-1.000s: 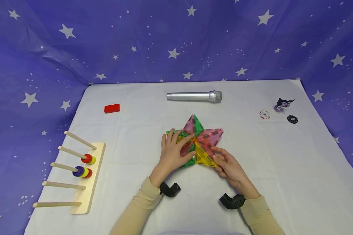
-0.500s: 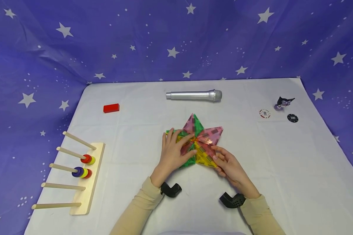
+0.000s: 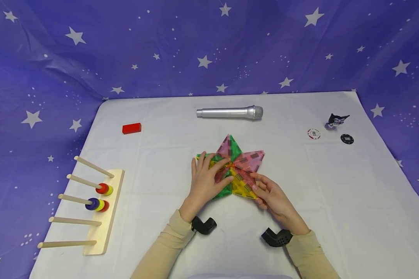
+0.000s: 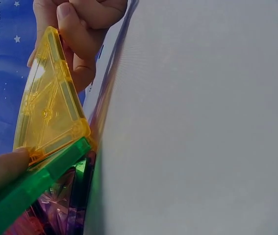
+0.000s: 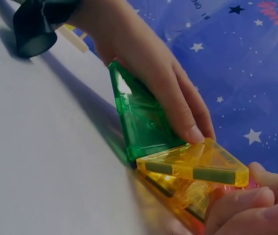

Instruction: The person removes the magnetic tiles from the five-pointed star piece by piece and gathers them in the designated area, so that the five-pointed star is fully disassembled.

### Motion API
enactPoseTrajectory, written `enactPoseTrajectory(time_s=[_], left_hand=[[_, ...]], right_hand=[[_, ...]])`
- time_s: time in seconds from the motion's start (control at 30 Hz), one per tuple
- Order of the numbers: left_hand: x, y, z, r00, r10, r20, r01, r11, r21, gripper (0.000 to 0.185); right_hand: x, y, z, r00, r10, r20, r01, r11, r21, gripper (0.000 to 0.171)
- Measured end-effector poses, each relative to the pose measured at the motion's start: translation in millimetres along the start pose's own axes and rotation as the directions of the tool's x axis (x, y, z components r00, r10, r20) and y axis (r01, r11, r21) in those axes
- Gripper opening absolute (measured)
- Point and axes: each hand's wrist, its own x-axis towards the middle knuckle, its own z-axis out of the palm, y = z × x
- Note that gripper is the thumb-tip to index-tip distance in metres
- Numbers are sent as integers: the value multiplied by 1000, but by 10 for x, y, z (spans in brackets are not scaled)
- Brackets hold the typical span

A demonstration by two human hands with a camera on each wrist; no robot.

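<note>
Head view: star of tiles point(image 3: 235, 168) lies flat mid-table, near the microphone point(image 3: 229, 112).
Left hand point(image 3: 205, 182): fingers spread flat on the green tile point(image 5: 146, 122).
Right hand point(image 3: 270, 195): fingers curled, pinching the yellow tile point(image 4: 48, 110).
Wrist views: yellow tile's edge lifted, unseen from above.

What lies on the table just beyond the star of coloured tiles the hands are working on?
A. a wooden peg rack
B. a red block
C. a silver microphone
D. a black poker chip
C: the silver microphone lies on its side straight behind the star of tiles, toward the far edge.
</note>
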Motion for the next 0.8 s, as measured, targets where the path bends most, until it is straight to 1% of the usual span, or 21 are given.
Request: enactPoseTrajectory(time_s=[0.17, 0.3, 0.8], left_hand=[[-5, 7, -1, 1000, -10, 10, 10, 1000, 2, 51], [-4, 7, 1, 1000, -8, 8, 8, 1000, 5, 51], [2, 3, -3, 1000, -13, 16, 13, 1000, 1, 50]], right_hand=[[-7, -4, -14, 999, 29, 24, -30, 998, 57, 52], [-11, -4, -21, 999, 37, 39, -41, 994, 99, 53], [-9, 12, -45, 997, 1, 75, -10, 993, 120, 46]])
